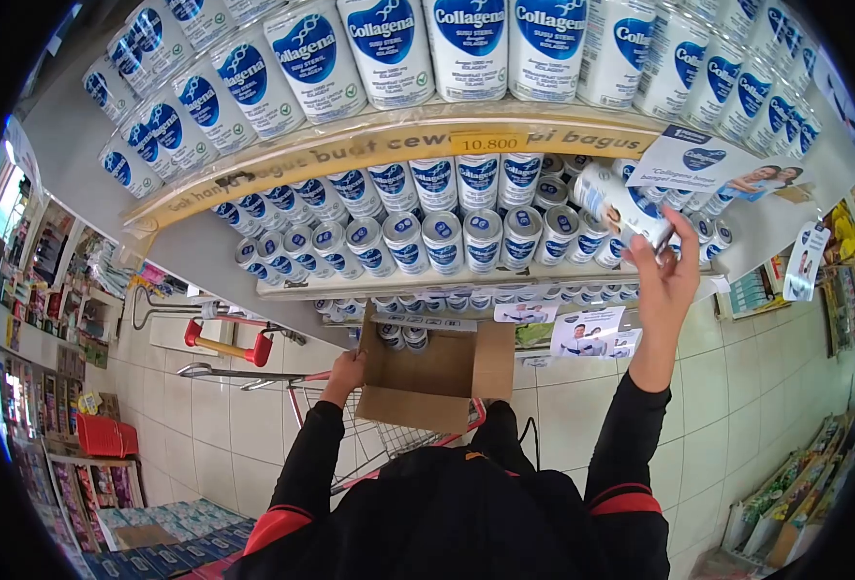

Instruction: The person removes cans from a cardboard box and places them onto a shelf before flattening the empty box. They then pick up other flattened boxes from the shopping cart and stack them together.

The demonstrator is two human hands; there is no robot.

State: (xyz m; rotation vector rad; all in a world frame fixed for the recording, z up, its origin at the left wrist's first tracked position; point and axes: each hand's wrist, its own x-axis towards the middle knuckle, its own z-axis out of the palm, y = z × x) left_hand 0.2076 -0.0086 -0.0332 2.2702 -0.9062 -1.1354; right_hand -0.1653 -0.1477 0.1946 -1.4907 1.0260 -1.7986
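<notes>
My right hand point(667, 271) is closed round a white and blue milk can point(613, 201), tilted at the right part of the middle shelf, just below the price rail. Rows of matching Collagena cans point(444, 240) stand on that shelf to its left. My left hand point(344, 375) grips the left side of an open cardboard box point(418, 408). Inside the box, a few cans point(403, 334) sit in the far left corner. The box rests at the top of a wire shopping cart point(398, 437), close to my body.
An upper shelf of Collagena cans point(384, 48) juts out above, edged by a yellow rail point(379, 145) with a price tag. Paper signs point(592, 332) hang from the shelf edges. A second cart's red handle point(229, 345) is at left. Goods racks line both sides of the tiled floor point(708, 377).
</notes>
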